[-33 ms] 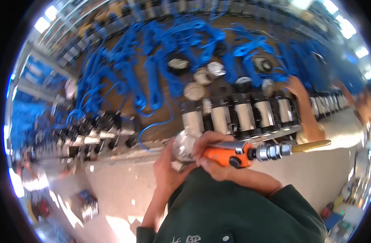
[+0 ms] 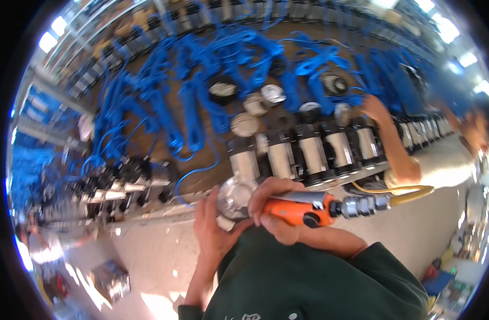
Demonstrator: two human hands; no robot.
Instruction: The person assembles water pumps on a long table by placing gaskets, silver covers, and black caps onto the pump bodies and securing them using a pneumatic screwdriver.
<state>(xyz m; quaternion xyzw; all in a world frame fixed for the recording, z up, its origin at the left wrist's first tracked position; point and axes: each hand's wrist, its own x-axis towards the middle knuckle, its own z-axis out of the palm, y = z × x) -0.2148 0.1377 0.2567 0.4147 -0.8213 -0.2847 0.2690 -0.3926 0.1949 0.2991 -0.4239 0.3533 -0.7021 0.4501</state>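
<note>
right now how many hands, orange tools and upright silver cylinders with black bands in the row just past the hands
person's own hands: 2 (left hand, right hand)
co-worker's hand: 1
orange air tool: 1
silver cylinders in the near row: 5
total: 9

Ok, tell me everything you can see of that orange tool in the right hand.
The orange tool lies roughly level, its body orange with a grey top strip and a dark round button. Silver hex fittings join its rear to a yellow hose. The right hand grips its front; its tip is hidden against the round metal part.
</note>
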